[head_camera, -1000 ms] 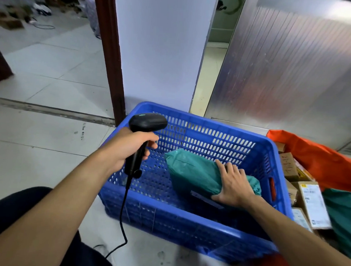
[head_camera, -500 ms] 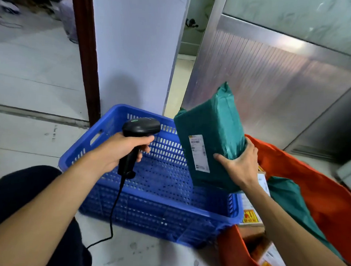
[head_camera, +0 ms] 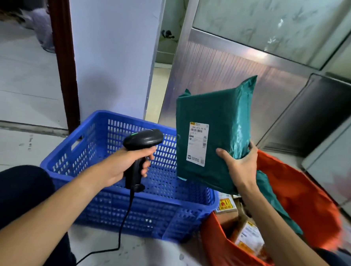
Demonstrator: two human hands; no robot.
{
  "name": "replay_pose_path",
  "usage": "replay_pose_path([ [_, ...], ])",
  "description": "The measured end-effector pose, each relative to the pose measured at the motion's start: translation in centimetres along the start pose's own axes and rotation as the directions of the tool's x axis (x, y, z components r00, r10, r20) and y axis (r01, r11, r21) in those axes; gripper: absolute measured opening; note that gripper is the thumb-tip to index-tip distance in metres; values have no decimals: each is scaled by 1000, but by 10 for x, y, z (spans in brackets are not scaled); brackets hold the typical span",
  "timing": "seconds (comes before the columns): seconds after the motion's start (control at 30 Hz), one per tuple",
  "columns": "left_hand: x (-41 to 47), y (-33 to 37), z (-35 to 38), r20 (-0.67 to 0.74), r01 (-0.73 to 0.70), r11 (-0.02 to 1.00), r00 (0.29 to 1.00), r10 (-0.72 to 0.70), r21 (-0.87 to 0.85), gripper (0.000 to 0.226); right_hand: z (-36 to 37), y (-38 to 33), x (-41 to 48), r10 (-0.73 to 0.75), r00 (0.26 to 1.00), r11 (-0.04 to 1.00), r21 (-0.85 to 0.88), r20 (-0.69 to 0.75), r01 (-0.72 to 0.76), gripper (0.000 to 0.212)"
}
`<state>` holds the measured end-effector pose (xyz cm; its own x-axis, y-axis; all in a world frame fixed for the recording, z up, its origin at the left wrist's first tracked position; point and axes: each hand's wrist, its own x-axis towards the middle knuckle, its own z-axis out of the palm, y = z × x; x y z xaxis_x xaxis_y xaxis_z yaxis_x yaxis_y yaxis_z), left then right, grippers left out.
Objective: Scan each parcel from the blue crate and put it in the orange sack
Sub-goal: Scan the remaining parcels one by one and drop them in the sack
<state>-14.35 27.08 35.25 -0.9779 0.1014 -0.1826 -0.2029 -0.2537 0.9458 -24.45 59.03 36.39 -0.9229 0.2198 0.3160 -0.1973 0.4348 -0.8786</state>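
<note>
Parcel (head_camera: pixel 213 135) in green plastic is held upright over the right end of the blue crate (head_camera: pixel 145 215), beside the orange sack (head_camera: pixel 302 194) of boxes (head_camera: pixel 248 236). The right hand (head_camera: pixel 240 167) grips its lower edge; the left hand (head_camera: pixel 125 162) wraps around a black scanner (head_camera: pixel 142 140). The white barcode label (head_camera: pixel 197 144) faces the camera, its print too small to read.

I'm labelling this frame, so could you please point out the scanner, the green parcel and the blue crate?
scanner (head_camera: pixel 143 138): head view, on its black head.
green parcel (head_camera: pixel 219 113): head view, on the upper part of its front face.
blue crate (head_camera: pixel 145 215): head view, on its near outer wall.
</note>
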Motion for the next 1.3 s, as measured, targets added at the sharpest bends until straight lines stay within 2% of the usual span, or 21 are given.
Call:
replay_pose_path([
  [0.27, -5, 3, 15, 96, -35, 997, 995, 29, 62, 32, -17, 8, -9, 43, 998, 998, -41, -51, -45, 114],
  [0.7, -8, 0, 27, 133, -45, 987, 991, 24, 154, 36, -28, 8, -8, 54, 997, 998, -30, -63, -56, 110],
  [1.3, -2, -8, 24, 43, -53, 979, 998, 46, 198, 39, -29, 5, -12, 44, 997, 998, -45, -58, -46, 109],
])
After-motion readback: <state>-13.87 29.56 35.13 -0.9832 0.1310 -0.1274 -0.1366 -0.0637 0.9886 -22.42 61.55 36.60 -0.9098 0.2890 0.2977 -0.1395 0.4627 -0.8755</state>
